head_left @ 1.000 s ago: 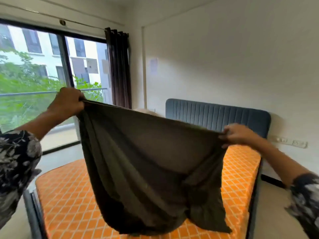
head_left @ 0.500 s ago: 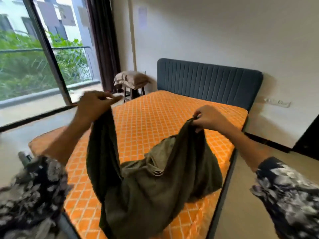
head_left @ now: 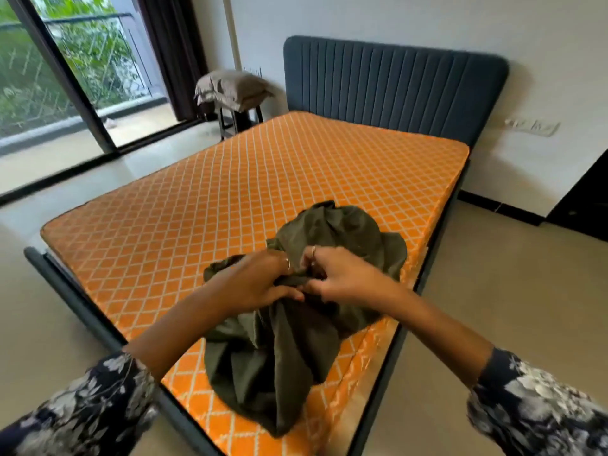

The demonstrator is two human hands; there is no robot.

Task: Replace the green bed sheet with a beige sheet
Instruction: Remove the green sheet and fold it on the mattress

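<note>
Olive-green bed sheet (head_left: 296, 350) is lying bunched and creased on my orange mattress (head_left: 263, 179); my left hand (head_left: 260, 281) and right hand (head_left: 342, 274) are both gripping its gathered top.

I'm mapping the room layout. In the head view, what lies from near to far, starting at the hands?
Left hand and right hand gripping the green sheet → bare orange mattress → blue headboard → white wall.

Both hands, left (head_left: 260, 284) and right (head_left: 342, 274), grip bunched green sheet (head_left: 289, 350) over bare orange mattress (head_left: 263, 179).
</note>
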